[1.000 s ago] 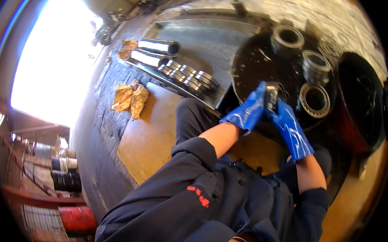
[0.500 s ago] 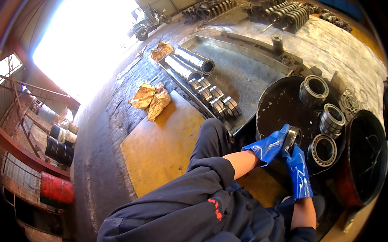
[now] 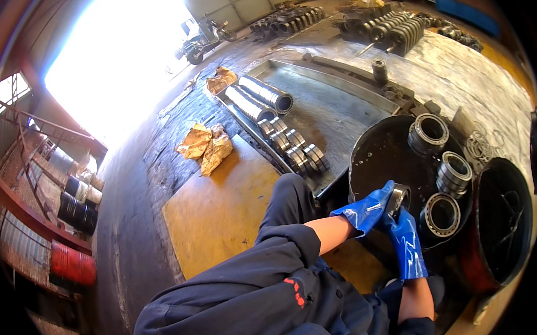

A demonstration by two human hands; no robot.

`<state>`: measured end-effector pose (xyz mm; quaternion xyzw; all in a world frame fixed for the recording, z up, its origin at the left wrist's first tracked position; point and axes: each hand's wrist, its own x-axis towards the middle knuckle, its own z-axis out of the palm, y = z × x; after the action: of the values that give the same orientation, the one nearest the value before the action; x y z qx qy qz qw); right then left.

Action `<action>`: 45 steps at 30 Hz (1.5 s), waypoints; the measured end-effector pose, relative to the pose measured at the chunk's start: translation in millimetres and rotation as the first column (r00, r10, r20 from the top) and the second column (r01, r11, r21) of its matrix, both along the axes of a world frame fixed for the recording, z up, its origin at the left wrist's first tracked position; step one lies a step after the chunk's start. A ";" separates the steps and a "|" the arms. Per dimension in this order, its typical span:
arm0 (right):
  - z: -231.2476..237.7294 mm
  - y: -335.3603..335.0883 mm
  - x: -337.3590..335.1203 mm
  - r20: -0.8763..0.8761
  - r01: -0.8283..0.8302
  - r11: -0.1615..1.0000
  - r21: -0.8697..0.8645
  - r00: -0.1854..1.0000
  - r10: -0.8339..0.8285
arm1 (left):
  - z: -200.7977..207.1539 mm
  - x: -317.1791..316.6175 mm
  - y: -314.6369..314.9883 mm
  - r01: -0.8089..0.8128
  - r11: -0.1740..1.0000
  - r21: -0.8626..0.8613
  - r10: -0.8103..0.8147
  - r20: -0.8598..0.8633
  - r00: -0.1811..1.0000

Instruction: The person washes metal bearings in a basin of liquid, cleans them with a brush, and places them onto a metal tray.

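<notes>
Both my hands wear blue rubber gloves and meet over the near side of a round dark tub (image 3: 363, 140). A steel bearing (image 3: 398, 199) is tilted on its side between them. My left hand (image 3: 369, 210) is closed on its left side; my right hand (image 3: 403, 233) grips it from below. Inside the tub, dark liquid surrounds stacks of bearings: one stack (image 3: 427, 134) at the far side, another (image 3: 454, 174) at the right, and a bearing (image 3: 440, 214) just right of my gloves. The gloves hide part of the held bearing.
A metal tray (image 3: 343, 98) beyond the tub holds long rows of bearings (image 3: 266, 93) and shorter groups (image 3: 307, 158). A dark drum (image 3: 503, 217) stands right of the tub. Crumpled brown paper (image 3: 208, 147) lies on a yellow board (image 3: 222, 205). Metal rings (image 3: 482, 145) lie beyond the drum.
The view has shifted slightly, so the surroundings sit a little lower in the picture. My hands keep their grip on the bearing over the tub.
</notes>
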<state>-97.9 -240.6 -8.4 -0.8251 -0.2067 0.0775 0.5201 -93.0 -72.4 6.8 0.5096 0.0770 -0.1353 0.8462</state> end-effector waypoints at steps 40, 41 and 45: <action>16.5 -1.1 -5.9 -0.006 0.052 0.989 -0.138 0.999 -0.053 | 25.8 -9.2 -2.1 0.001 0.920 0.392 -0.024 0.055 0.998; 19.1 6.1 -2.8 0.006 0.054 0.992 -0.115 0.999 -0.054 | 42.8 -9.1 0.8 0.017 0.893 0.449 -0.014 -0.011 1.000; 37.8 9.5 0.4 0.002 0.007 0.977 -0.212 1.000 -0.006 | 33.0 4.9 9.5 0.027 0.840 0.543 0.041 -0.113 0.993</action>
<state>-97.5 -231.1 29.4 -0.8766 -0.1949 0.0970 0.4292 -88.0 -62.8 39.8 0.7190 0.1649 -0.1354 0.6615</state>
